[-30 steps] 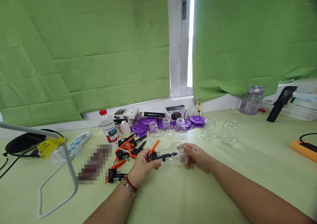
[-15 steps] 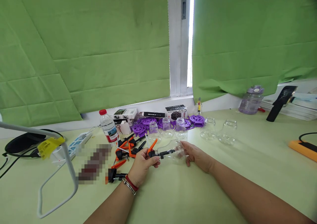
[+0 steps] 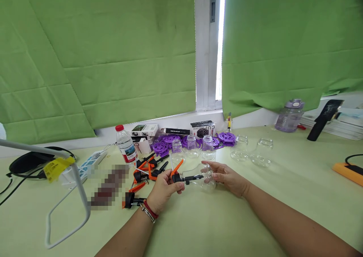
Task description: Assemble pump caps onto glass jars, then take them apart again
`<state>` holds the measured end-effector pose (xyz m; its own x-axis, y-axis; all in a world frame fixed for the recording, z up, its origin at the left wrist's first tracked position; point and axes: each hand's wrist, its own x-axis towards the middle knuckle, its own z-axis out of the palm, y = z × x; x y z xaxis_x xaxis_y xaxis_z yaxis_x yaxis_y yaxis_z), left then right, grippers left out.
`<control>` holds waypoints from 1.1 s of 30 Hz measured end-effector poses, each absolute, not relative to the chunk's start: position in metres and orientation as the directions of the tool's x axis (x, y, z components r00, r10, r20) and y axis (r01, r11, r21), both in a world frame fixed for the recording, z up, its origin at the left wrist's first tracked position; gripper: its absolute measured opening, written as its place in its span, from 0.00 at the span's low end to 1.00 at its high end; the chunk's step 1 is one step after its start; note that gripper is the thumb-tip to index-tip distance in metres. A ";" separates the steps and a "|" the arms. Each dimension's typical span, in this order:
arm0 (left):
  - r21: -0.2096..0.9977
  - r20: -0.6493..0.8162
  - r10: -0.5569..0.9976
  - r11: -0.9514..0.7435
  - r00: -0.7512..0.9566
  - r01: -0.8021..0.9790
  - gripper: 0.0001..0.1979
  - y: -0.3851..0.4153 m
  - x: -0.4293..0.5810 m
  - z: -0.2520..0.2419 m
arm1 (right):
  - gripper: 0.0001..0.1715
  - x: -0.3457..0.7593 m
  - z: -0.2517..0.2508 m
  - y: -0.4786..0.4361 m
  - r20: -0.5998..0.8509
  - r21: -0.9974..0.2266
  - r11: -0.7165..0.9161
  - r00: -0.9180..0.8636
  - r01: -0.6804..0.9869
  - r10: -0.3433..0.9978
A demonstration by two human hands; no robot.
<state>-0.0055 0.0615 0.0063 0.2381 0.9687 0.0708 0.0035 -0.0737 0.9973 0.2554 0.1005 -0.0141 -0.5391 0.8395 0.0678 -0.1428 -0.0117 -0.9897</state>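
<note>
My left hand (image 3: pixel 164 186) pinches the black cap of a spray head (image 3: pixel 176 176) with an orange lever, at the neck of a clear bottle. The bottle (image 3: pixel 195 173) lies tilted sideways above the table, and the black stem of the spray head shows inside it. Around the bottle's wide base, my right hand (image 3: pixel 228 178) has its fingers closed. Left of my hands lie several more spray heads (image 3: pixel 140 176) with black caps and orange levers. Whether the cap is threaded on the neck I cannot tell.
Several clear bottles (image 3: pixel 207 149) stand behind my hands, in front of purple plastic parts (image 3: pixel 170 139) and small boxes (image 3: pixel 202 129). A red-capped water bottle (image 3: pixel 125 145), a power strip (image 3: pixel 90 164) and a white metal frame (image 3: pixel 82 196) are leftward. A lilac drinking bottle (image 3: pixel 289 117) stands back right.
My right hand has shifted its grip on the bottle's base, its fingers now reaching further over it. My left hand keeps hold of the spray head. The view has shifted slightly.
</note>
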 end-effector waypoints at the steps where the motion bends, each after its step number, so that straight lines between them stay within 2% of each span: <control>1: 0.997 0.067 0.969 -0.071 0.239 0.008 0.14 0.061 -0.005 0.007 | 0.35 0.255 -0.015 0.101 0.058 -0.990 -0.018 -0.536 -0.136 0.842; 10: 0.998 0.055 0.964 -0.057 0.259 -0.001 0.14 0.059 -0.002 0.008 | 0.27 0.251 -0.019 0.104 -0.026 -0.998 -0.052 -0.527 -0.036 0.849; 20: 0.998 0.063 0.955 -0.051 0.290 -0.048 0.13 0.062 -0.004 0.001 | 0.38 0.248 -0.018 0.102 -0.123 -0.992 -0.090 -0.508 0.089 0.853; 22: 0.996 0.073 0.959 -0.057 0.273 -0.065 0.13 0.064 -0.005 0.001 | 0.37 0.246 -0.015 0.100 -0.058 -0.997 -0.028 -0.472 0.070 0.880; 24: 0.994 0.086 0.966 -0.068 0.245 -0.081 0.13 0.066 -0.007 0.000 | 0.34 0.245 -0.012 0.096 0.073 -0.997 0.081 -0.455 -0.002 0.887; 27: 0.990 0.097 0.973 -0.072 0.209 -0.124 0.13 0.068 -0.008 -0.001 | 0.45 0.245 -0.008 0.091 0.223 -0.974 0.203 -0.520 -0.097 0.825; 29: 0.988 0.092 0.975 -0.064 0.204 -0.140 0.13 0.067 -0.009 -0.001 | 0.49 0.246 -0.007 0.090 0.240 -0.970 0.213 -0.553 -0.113 0.798; 33: 0.988 0.080 0.970 -0.047 0.227 -0.147 0.13 0.066 -0.008 0.000 | 0.46 0.249 -0.008 0.092 0.209 -0.977 0.191 -0.547 -0.091 0.811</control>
